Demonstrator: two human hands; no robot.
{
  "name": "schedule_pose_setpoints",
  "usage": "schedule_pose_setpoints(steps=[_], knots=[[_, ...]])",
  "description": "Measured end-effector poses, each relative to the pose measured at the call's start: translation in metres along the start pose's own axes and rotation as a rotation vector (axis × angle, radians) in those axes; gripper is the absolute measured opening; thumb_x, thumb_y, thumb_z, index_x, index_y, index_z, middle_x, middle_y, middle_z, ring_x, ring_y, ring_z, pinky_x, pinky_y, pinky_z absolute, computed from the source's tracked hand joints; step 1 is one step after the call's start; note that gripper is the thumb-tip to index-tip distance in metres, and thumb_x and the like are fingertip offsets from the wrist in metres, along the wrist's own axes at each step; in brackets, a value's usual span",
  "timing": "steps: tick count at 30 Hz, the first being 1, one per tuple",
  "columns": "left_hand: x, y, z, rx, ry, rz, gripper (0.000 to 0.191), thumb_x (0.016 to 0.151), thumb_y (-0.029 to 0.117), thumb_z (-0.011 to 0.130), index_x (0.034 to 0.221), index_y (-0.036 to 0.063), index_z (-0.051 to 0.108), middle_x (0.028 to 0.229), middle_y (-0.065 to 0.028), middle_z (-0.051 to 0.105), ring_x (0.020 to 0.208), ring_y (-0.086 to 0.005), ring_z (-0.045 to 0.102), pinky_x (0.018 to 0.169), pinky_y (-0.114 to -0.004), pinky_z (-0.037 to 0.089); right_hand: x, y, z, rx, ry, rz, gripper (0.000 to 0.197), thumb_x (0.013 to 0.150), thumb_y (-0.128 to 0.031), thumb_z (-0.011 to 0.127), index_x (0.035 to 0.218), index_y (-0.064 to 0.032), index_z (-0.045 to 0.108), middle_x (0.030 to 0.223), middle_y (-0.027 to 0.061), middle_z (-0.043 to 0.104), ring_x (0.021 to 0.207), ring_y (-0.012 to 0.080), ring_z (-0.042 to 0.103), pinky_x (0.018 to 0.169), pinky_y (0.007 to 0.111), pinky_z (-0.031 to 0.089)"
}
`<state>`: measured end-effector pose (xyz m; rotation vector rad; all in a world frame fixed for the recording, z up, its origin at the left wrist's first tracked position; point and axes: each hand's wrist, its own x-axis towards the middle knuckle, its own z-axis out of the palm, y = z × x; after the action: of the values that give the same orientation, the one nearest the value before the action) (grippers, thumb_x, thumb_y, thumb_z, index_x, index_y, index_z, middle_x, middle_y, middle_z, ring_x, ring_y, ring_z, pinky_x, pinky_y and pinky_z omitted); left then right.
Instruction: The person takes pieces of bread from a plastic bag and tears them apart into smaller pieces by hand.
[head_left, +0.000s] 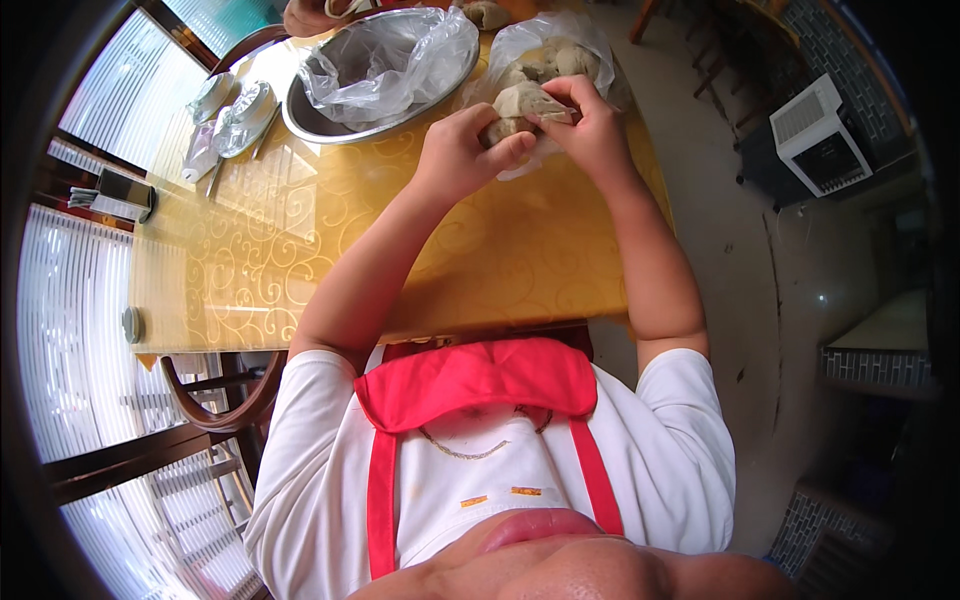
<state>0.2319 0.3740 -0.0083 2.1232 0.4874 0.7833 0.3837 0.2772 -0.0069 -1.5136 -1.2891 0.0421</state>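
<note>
Both hands meet over the far right part of the table. My left hand (469, 146) grips the near side of a greyish, lumpy piece that looks like dough (517, 101); its thumb lies along the lower edge. My right hand (589, 124) pinches the right side of the same piece between thumb and fingers. Just beyond, a clear plastic bag (525, 37) holds several similar grey lumps (576, 61). Left of the hands stands a large metal basin (319, 135), lined with a crumpled clear plastic bag (390, 82). The bottom of the basin is hidden.
A yellow patterned cloth covers the table (247, 262). Stacked wrapped dishes (247, 120) and a dark holder (124, 196) are at the left. Another person's hand (307, 16) shows at the far edge. A wooden chair (225, 420) stands by the near left corner.
</note>
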Motion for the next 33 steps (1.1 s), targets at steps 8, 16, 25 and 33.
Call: schedule_pose_setpoints(steps=[8, 16, 25, 33], knots=[[0.003, -0.01, 0.001, -0.093, 0.001, 0.109, 0.065, 0.066, 0.037, 0.075, 0.113, 0.0033, 0.046, 0.101, -0.015, 0.056, 0.089, -0.0232, 0.057, 0.076, -0.033, 0.046, -0.005, 0.001, 0.008, -0.125, -0.011, -0.434, 0.035, 0.069, 0.001, 0.061, 0.102, -0.0096, 0.057, 0.092, 0.0137, 0.062, 0.081, 0.032, 0.06, 0.069, 0.037, 0.049], [0.006, -0.012, 0.001, -0.387, -0.081, 0.031, 0.048, 0.076, 0.016, 0.066, 0.118, 0.005, 0.045, 0.102, -0.0107, 0.056, 0.091, -0.0175, 0.057, 0.078, -0.03, 0.047, -0.006, -0.022, 0.009, -0.326, 0.016, -0.459, 0.035, 0.071, 0.005, 0.058, 0.104, -0.0078, 0.058, 0.094, 0.009, 0.058, 0.089, 0.0277, 0.057, 0.076, 0.035, 0.048], [0.008, -0.013, -0.001, -0.223, -0.047, 0.04, 0.045, 0.067, 0.009, 0.063, 0.11, 0.0048, 0.05, 0.102, -0.0141, 0.054, 0.095, -0.0258, 0.054, 0.081, -0.033, 0.044, -0.001, -0.014, 0.008, -0.219, -0.02, -0.385, 0.024, 0.073, 0.003, 0.057, 0.096, -0.0048, 0.058, 0.087, 0.0106, 0.058, 0.078, 0.0268, 0.058, 0.068, 0.033, 0.048], [0.004, -0.01, 0.001, -0.169, 0.017, 0.111, 0.045, 0.071, 0.005, 0.061, 0.114, 0.0054, 0.047, 0.101, -0.0105, 0.055, 0.092, -0.02, 0.054, 0.08, -0.03, 0.044, 0.002, -0.01, 0.0, 0.02, -0.097, -0.262, 0.019, 0.075, 0.003, 0.058, 0.092, -0.0037, 0.062, 0.083, 0.0066, 0.059, 0.073, 0.0152, 0.058, 0.064, 0.025, 0.047]])
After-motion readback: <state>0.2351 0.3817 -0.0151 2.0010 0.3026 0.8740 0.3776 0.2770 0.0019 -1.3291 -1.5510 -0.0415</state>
